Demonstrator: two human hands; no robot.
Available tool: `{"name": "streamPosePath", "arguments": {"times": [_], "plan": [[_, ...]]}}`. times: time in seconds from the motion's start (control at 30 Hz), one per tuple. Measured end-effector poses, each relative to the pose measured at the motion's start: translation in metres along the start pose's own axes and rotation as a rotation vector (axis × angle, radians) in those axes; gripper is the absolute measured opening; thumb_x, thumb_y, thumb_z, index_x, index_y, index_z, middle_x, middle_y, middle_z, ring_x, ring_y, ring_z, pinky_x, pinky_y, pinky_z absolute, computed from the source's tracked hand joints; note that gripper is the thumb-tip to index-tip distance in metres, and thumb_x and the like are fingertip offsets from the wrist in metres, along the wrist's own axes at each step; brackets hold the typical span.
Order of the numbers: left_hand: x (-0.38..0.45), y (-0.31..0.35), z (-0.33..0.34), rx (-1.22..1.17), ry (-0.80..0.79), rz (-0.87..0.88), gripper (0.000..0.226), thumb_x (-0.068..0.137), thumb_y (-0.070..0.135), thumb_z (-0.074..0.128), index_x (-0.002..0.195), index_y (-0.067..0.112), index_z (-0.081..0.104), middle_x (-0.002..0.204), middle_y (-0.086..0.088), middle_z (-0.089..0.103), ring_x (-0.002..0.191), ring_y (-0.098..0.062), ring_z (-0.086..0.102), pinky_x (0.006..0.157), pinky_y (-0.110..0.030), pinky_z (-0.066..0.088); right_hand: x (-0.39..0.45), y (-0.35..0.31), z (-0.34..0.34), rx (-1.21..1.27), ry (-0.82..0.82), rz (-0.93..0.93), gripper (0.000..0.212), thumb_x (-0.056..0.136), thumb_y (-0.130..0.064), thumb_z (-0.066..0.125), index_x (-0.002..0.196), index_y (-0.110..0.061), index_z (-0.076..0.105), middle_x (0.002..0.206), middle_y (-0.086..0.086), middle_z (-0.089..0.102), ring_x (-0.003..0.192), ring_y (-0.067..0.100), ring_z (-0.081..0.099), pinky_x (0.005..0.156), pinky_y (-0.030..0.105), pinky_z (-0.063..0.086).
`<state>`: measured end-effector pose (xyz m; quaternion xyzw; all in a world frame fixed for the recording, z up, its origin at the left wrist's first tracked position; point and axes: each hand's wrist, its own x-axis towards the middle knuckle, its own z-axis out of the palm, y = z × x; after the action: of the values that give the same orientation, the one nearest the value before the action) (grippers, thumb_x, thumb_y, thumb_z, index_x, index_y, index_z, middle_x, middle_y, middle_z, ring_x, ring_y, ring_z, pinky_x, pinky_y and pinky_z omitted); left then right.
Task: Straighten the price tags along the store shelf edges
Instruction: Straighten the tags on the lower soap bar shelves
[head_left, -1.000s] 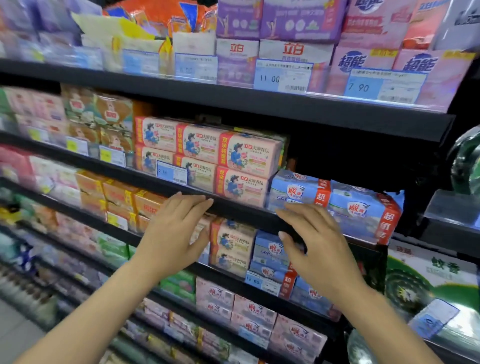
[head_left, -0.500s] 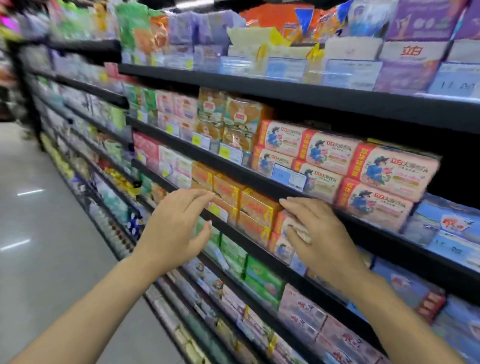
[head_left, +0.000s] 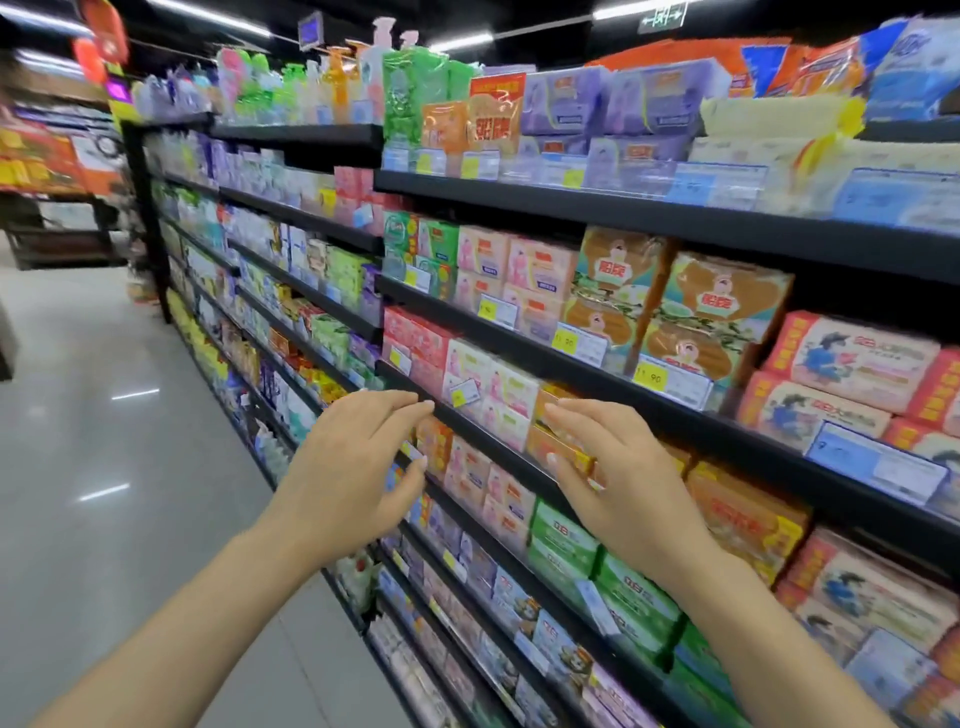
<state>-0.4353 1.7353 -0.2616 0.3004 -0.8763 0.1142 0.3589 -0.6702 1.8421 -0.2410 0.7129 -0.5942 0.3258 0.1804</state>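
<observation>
A long black store shelf (head_left: 519, 358) runs from near right to far left, packed with soap packs. Price tags stand along its edges: a tilted white and yellow tag (head_left: 464, 391), a yellow tag (head_left: 579, 343), another yellow tag (head_left: 672, 381) and a blue tag (head_left: 878, 462). My left hand (head_left: 353, 467) hovers in front of the shelf edge, fingers loosely bent, holding nothing. My right hand (head_left: 618, 473) is raised next to orange soap packs (head_left: 558, 447), fingers relaxed; whether it touches them I cannot tell.
The aisle floor (head_left: 104, 467) stretches away on the left. Another display (head_left: 47, 156) stands at the far left end. Higher shelves carry purple packs (head_left: 597, 104) and bottles (head_left: 337, 83). Lower shelves hold green packs (head_left: 623, 587).
The view has swung left along the aisle and both hands have moved left with it, from the blue and cartoon soap packs to the orange and pink packs. Neither hand has taken hold of anything.
</observation>
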Motion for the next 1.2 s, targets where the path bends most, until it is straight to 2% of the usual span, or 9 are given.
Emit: {"name": "streamPosePath", "arguments": {"times": [0.3,0.4,0.53,0.67,0.93,1.2], "plan": [[0.027,-0.113,0.03,0.04,0.021,-0.055,0.049,0.087,0.037,0.046,0.125,0.009,0.059,0.12,-0.004,0.059,0.114,-0.019,0.051,0.103,-0.031,0.032,0.1,0.005,0.099,0.041,0.009,-0.067,0.037,0.082,-0.014,0.067,0.118,-0.012,0.061,0.116,0.001,0.06,0.111,0.014,0.046,0.093,0.029,0.04],[0.049,-0.152,0.046,0.057,0.024,-0.058,0.049,0.086,0.037,0.046,0.124,0.009,0.059,0.119,-0.004,0.06,0.114,-0.018,0.049,0.103,-0.028,0.029,0.139,0.013,0.133,0.058,0.028,-0.087,0.037,0.082,-0.013,0.067,0.119,-0.011,0.061,0.118,0.002,0.06,0.112,0.017,0.048,0.094,0.027,0.038],[0.081,-0.205,0.066,0.066,0.007,-0.062,0.046,0.086,0.035,0.05,0.125,0.01,0.058,0.121,-0.003,0.059,0.115,-0.019,0.05,0.102,-0.029,0.032,0.195,0.022,0.177,0.093,0.062,-0.097,0.036,0.083,-0.017,0.06,0.119,-0.011,0.061,0.117,0.001,0.061,0.111,0.015,0.048,0.096,0.022,0.033],[0.11,-0.257,0.086,0.084,0.009,-0.088,0.047,0.087,0.037,0.05,0.126,0.012,0.057,0.121,-0.001,0.058,0.116,-0.017,0.05,0.101,-0.028,0.034,0.25,0.032,0.221,0.124,0.055,-0.126,0.038,0.08,-0.017,0.059,0.118,-0.012,0.062,0.116,0.002,0.061,0.109,0.018,0.049,0.095,0.026,0.037],[0.153,-0.366,0.117,0.048,0.052,-0.08,0.047,0.086,0.037,0.05,0.127,0.014,0.057,0.122,0.002,0.057,0.117,-0.016,0.05,0.102,-0.034,0.038,0.336,0.034,0.295,0.139,0.031,-0.069,0.039,0.084,-0.027,0.054,0.121,-0.016,0.06,0.119,-0.006,0.058,0.114,0.011,0.046,0.097,0.022,0.032],[0.206,-0.499,0.147,-0.033,0.059,0.005,0.05,0.086,0.041,0.045,0.127,0.014,0.056,0.121,0.001,0.058,0.116,-0.016,0.049,0.099,-0.039,0.042,0.422,0.018,0.356,0.033,0.109,0.053,0.038,0.085,-0.018,0.065,0.122,-0.017,0.059,0.119,-0.005,0.057,0.114,0.011,0.047,0.099,0.025,0.035]]}}
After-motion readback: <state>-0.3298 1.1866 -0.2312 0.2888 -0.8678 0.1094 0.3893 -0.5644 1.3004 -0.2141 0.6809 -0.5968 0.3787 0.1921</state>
